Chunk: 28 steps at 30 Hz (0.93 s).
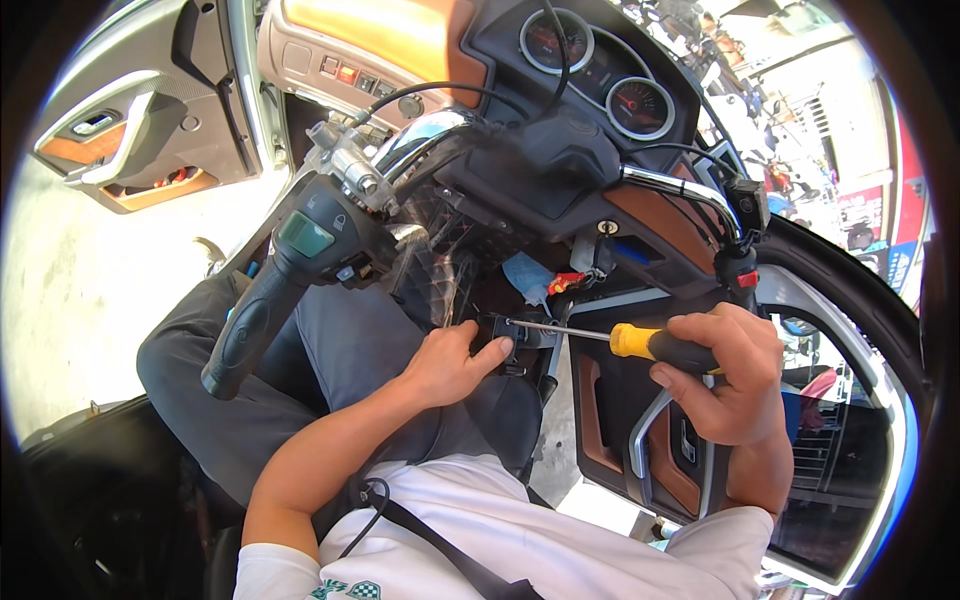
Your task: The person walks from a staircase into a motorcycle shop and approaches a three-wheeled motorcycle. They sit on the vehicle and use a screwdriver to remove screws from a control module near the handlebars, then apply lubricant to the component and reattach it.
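My right hand is wrapped round the black-and-yellow handle of a screwdriver. Its thin metal shaft points left, and the tip meets a small black part low in front of my lap. That part is pinched by my left hand, thumb on its near side. Some of the left fingers are hidden behind it. What the part is I cannot make out; it looks like a small black housing or bracket. The handlebar's left grip, with its switch block, rises above my left thigh.
A dashboard with two round gauges spans the front. The handlebar's right end carries a red switch. A key hangs in the ignition lock, near a light-blue cloth. Vehicle doors stand open at left and right.
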Tool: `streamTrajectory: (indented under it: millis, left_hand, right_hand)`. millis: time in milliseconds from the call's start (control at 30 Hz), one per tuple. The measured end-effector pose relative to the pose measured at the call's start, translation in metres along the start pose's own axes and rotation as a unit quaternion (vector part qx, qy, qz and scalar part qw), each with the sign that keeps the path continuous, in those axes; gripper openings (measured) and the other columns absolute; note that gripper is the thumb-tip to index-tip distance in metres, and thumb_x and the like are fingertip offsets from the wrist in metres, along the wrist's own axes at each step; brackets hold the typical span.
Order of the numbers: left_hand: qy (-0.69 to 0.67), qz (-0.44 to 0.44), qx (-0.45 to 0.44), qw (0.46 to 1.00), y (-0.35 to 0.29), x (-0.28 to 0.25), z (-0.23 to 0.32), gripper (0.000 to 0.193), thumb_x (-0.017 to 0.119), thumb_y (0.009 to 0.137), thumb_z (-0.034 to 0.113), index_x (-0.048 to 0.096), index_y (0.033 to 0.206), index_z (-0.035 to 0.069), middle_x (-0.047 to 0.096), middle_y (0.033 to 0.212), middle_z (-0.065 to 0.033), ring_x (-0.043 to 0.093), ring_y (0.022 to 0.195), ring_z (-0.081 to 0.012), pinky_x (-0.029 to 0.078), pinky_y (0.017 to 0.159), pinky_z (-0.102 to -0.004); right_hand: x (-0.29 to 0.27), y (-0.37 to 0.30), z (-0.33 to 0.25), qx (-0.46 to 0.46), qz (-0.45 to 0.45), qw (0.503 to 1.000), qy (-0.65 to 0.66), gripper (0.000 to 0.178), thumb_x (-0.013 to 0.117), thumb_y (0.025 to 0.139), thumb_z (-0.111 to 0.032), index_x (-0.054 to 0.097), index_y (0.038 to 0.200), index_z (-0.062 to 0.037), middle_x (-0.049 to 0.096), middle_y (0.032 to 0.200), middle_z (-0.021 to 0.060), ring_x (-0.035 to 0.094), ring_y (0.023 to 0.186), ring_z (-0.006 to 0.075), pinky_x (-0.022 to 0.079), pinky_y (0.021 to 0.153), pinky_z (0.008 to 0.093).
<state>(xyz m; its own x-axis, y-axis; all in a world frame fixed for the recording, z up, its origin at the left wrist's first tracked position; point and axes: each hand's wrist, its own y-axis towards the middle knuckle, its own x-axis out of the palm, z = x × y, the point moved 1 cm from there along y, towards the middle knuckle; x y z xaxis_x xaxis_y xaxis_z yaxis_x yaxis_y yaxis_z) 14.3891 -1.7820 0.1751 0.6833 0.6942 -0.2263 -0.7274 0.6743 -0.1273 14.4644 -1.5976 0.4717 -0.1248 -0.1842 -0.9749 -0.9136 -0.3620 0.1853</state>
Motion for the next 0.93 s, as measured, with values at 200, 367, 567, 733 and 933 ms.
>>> streamTrajectory:
  millis: [200, 367, 567, 733, 933]
  left_hand:
    - [0.001, -0.005, -0.004, 1.000, -0.001, -0.001, 0.002, 0.070, 0.062, 0.100, 0.057, 0.061, 0.087, -0.012, 0.064, 0.076, -0.0313, 0.069, 0.075, -0.0454, 0.052, 0.071, -0.0495]
    - [-0.001, -0.003, -0.010, 1.000, 0.000, -0.001, 0.002, 0.071, 0.062, 0.099, 0.060, 0.061, 0.084, -0.010, 0.065, 0.076, -0.0314, 0.069, 0.078, -0.0468, 0.053, 0.073, -0.0512]
    - [-0.015, -0.002, -0.017, 1.000, -0.001, -0.002, 0.002, 0.071, 0.063, 0.098, 0.060, 0.061, 0.083, -0.010, 0.065, 0.075, -0.0308, 0.069, 0.077, -0.0462, 0.053, 0.073, -0.0516]
    - [-0.022, -0.001, -0.016, 1.000, -0.001, -0.003, 0.002, 0.071, 0.064, 0.098, 0.059, 0.061, 0.083, -0.010, 0.065, 0.075, -0.0305, 0.069, 0.075, -0.0451, 0.053, 0.072, -0.0509]
    - [-0.028, 0.002, -0.018, 0.999, -0.002, -0.004, 0.001, 0.073, 0.066, 0.095, 0.062, 0.062, 0.085, -0.010, 0.065, 0.074, -0.0307, 0.070, 0.076, -0.0443, 0.053, 0.073, -0.0497]
  right_hand:
    - [-0.003, 0.004, -0.003, -0.025, -0.016, 0.999, -0.023, 0.036, 0.089, 0.064, -0.005, 0.072, 0.096, 0.0005, 0.066, 0.074, 0.0091, 0.061, 0.057, 0.0232, 0.043, 0.051, 0.0334]
    - [-0.005, 0.004, -0.004, -0.019, -0.029, 0.999, -0.035, 0.037, 0.089, 0.062, -0.005, 0.073, 0.095, -0.0022, 0.062, 0.073, 0.0073, 0.059, 0.058, 0.0231, 0.042, 0.051, 0.0342]
    - [-0.009, 0.008, -0.007, -0.035, -0.058, 0.996, -0.052, 0.039, 0.089, 0.060, -0.006, 0.074, 0.096, -0.0051, 0.061, 0.074, 0.0065, 0.058, 0.060, 0.0234, 0.042, 0.052, 0.0355]
    - [-0.009, 0.005, -0.005, -0.001, -0.063, 0.997, -0.044, 0.042, 0.089, 0.059, -0.006, 0.073, 0.098, -0.0048, 0.065, 0.078, 0.0087, 0.061, 0.061, 0.0238, 0.042, 0.054, 0.0349]
    - [-0.015, 0.007, -0.008, -0.054, -0.085, 0.993, -0.068, 0.047, 0.092, 0.061, -0.010, 0.078, 0.106, -0.0102, 0.065, 0.084, 0.0130, 0.064, 0.069, 0.0277, 0.047, 0.056, 0.0397]
